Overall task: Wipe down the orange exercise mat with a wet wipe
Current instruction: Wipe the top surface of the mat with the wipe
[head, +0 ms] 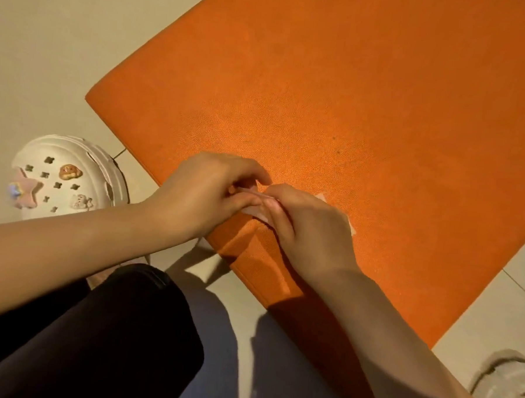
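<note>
Flanking the orange mat (336, 96), a charm-studded clog (64, 177) and grey sandal (507, 385).

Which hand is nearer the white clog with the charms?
Left. The left hand is on the mat's near edge, just right of the clog; the right hand lies farther right.

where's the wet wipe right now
In the head view, the wet wipe lies low on the orange mat, near its closest edge, pinched between the left hand and right hand.
</note>
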Action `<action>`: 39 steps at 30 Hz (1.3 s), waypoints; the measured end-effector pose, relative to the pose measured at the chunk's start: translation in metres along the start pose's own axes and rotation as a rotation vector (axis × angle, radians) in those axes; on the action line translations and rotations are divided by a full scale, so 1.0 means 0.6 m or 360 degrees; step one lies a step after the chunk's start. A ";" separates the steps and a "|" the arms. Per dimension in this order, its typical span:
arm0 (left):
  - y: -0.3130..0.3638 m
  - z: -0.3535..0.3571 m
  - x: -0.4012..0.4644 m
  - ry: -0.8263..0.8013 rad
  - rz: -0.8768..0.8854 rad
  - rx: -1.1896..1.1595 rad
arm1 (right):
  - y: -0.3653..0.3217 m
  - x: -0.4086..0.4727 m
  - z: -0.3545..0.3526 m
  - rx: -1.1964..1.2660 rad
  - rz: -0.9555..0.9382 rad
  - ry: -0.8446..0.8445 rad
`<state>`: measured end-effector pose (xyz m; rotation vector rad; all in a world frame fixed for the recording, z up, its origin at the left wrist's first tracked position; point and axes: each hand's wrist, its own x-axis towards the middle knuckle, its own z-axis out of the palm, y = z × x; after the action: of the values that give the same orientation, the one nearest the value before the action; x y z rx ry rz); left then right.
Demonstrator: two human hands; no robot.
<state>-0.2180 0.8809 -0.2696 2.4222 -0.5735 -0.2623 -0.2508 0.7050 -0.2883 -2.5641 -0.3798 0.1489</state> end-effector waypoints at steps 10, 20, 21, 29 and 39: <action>0.039 -0.047 0.091 0.0207 0.0048 -0.0418 | 0.122 0.005 -0.162 -0.0136 0.0178 0.0153; -0.033 -0.017 0.044 -0.0242 0.0238 0.0205 | 0.050 -0.038 -0.015 -0.0512 -0.0168 -0.0088; -0.046 -0.010 0.025 -0.0311 0.0236 0.0259 | 0.041 -0.047 0.011 -0.0516 -0.0235 -0.0142; -0.064 0.004 -0.017 -0.0402 0.0275 0.0328 | 0.049 -0.036 0.064 -0.0311 -0.0581 -0.0351; -0.066 0.016 -0.014 -0.0258 -0.0184 -0.0061 | 0.061 -0.018 0.071 -0.0308 -0.0227 -0.0207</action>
<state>-0.2155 0.9075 -0.3013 2.4144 -0.4947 -0.5173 -0.2601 0.6932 -0.3437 -2.7125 -0.6536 0.2377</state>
